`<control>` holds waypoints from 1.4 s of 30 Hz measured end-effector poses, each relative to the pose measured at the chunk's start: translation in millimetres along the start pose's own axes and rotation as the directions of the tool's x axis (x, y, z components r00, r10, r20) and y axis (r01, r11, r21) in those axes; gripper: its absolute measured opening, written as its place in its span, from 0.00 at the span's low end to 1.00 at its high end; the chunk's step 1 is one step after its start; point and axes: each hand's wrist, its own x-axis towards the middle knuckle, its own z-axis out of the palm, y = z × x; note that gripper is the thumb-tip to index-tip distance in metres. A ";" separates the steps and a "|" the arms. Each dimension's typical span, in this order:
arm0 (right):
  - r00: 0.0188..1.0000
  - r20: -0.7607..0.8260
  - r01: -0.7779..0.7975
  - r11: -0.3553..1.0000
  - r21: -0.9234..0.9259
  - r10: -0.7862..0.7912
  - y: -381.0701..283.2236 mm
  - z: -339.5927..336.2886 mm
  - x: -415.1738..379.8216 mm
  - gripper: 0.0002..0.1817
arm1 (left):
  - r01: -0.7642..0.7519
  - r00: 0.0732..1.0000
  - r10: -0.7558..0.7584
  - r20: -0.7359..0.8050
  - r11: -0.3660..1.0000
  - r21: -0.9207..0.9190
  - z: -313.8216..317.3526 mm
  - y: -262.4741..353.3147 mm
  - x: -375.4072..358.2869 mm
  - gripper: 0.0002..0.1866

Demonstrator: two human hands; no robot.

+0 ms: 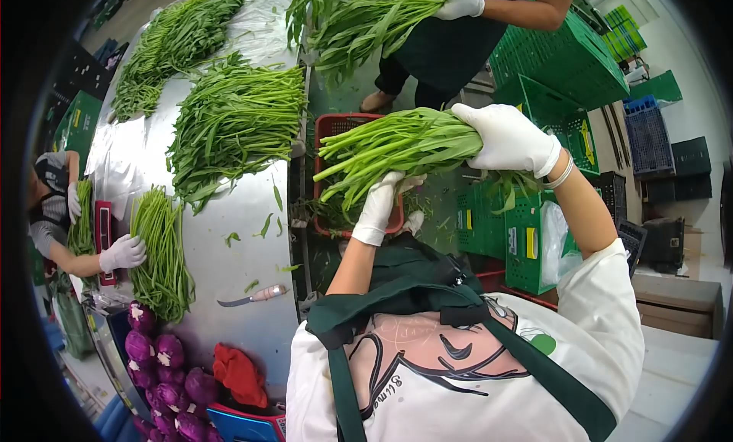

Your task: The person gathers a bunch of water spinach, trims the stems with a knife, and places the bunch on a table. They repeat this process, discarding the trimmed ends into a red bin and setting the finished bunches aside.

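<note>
A bundle of long-stemmed leafy greens (405,143), looking like water spinach, is held out in front of me above a red crate (357,120). My right hand (508,139), in a white glove, is closed round the leafy end. From below, my left hand (379,207), also gloved, grips the stems near their cut ends; its fingers are partly hidden by them. Greens scraps lie in the crate. On the metal table to my left rests a large pile of the same greens (237,121), and nearer me a small knife (263,295) with a light handle.
Purple cabbages (169,392), a red cloth (240,373) and another greens pile (162,262) lie along the metal table (229,270). Two co-workers handle greens, one across from me with a gloved hand (452,2), one at left. Green crates (527,236) stand at right.
</note>
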 end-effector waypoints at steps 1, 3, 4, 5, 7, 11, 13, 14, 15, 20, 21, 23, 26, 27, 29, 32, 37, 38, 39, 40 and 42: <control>1.000 0.002 -0.003 1.000 0.003 0.003 -0.1 0.4 -0.4 0.23 | -0.015 1.000 0.015 0.017 0.999 -0.033 -4.2 -5.6 1.0 0.19; 1.000 -0.018 0.018 0.998 0.059 -0.017 2.5 2.0 -1.6 0.23 | -0.041 0.999 0.043 0.003 0.975 -0.219 -13.0 -17.5 2.6 0.19; 0.998 -0.043 0.044 0.993 0.107 -0.039 7.7 1.8 -2.8 0.24 | -0.066 0.997 0.059 -0.041 0.976 -0.208 -10.3 -14.4 -2.1 0.18; 0.996 -0.068 0.069 0.985 0.155 -0.060 12.9 0.9 -4.0 0.24 | -0.089 0.994 0.074 -0.084 0.976 -0.198 -8.1 -12.9 -5.4 0.18; 0.998 -0.050 0.048 0.981 0.186 -0.039 16.7 -1.4 -7.0 0.25 | -0.114 0.993 0.116 -0.009 0.964 -0.238 -23.6 -18.3 -7.7 0.16; 0.996 -0.080 0.049 0.975 0.216 -0.032 15.6 -8.1 -16.1 0.28 | -0.031 0.917 0.244 0.315 0.831 -0.556 -65.3 -24.1 2.9 0.12; 0.999 -0.044 0.036 0.969 0.246 -0.026 13.1 -12.6 -17.7 0.28 | 0.224 0.823 0.316 0.472 0.584 -0.780 -76.0 -23.0 7.3 0.12; 0.998 -0.051 0.044 0.963 0.268 -0.032 13.0 -14.9 -19.0 0.28 | -0.048 0.990 0.133 0.049 0.642 -0.765 -83.3 -21.8 1.4 0.15; 0.998 -0.058 0.052 0.956 0.289 -0.037 13.6 -16.9 -21.4 0.27 | -0.169 0.919 -0.082 -0.385 0.802 -0.573 -84.2 -14.6 -5.9 0.18; 0.993 -0.119 0.059 0.940 0.337 -0.019 14.4 -19.7 -31.7 0.26 | -0.020 0.818 -0.037 -0.573 0.996 -0.091 -105.8 -3.3 -33.6 0.21; 0.991 -0.136 0.061 0.944 0.325 -0.017 12.9 -20.8 -33.9 0.26 | -0.126 0.836 0.014 -0.549 0.978 -0.166 -99.1 10.0 -42.5 0.25; 0.991 -0.131 0.047 0.951 0.305 -0.008 11.2 -22.3 -35.7 0.26 | -0.220 0.865 0.188 -0.465 0.975 -0.014 -98.1 27.3 -59.9 0.29; 0.997 -0.074 0.029 0.959 0.283 -0.008 10.6 -21.8 -35.2 0.28 | -0.032 0.966 0.140 -0.216 0.897 0.442 -61.9 48.1 -71.1 0.31; 0.996 -0.081 0.045 0.958 0.283 -0.023 10.3 -20.2 -33.6 0.27 | 0.051 0.978 0.072 -0.194 0.827 0.560 -48.4 47.7 -71.3 0.29; 0.993 -0.106 0.071 0.966 0.250 -0.046 11.4 -18.7 -29.6 0.26 | 0.271 0.962 -0.231 -0.143 0.797 0.540 -22.2 54.0 -67.4 0.25; 0.992 -0.114 0.068 0.985 0.159 -0.050 12.4 -15.1 -31.4 0.26 | 0.120 0.976 0.106 -0.190 0.467 0.876 -17.0 41.7 -66.3 0.22; 0.998 0.053 -0.034 0.999 -0.019 0.035 -3.8 -10.7 -33.6 0.26 | 0.091 0.927 0.364 -0.094 0.024 0.996 -38.5 14.8 -64.7 0.13; 0.991 0.110 -0.078 0.997 -0.021 0.080 -5.8 -8.6 -32.4 0.26 | 0.103 0.934 0.345 -0.092 -0.013 0.995 -54.2 -1.3 -60.1 0.15; 0.998 0.051 -0.037 0.999 0.003 0.037 -2.5 -7.5 -33.2 0.26 | 0.113 0.941 0.326 -0.091 -0.049 0.992 -67.6 -11.3 -56.3 0.17; 1.000 -0.010 0.003 1.000 0.024 -0.003 4.4 -7.3 -36.1 0.26 | 0.328 0.925 0.175 -0.336 0.077 0.942 -75.5 -8.2 -53.5 0.20; 0.997 -0.064 0.049 0.991 0.121 -0.042 13.3 -11.0 -40.8 0.25 | 0.406 0.909 0.077 -0.410 0.057 0.912 -98.4 -17.9 -50.6 0.24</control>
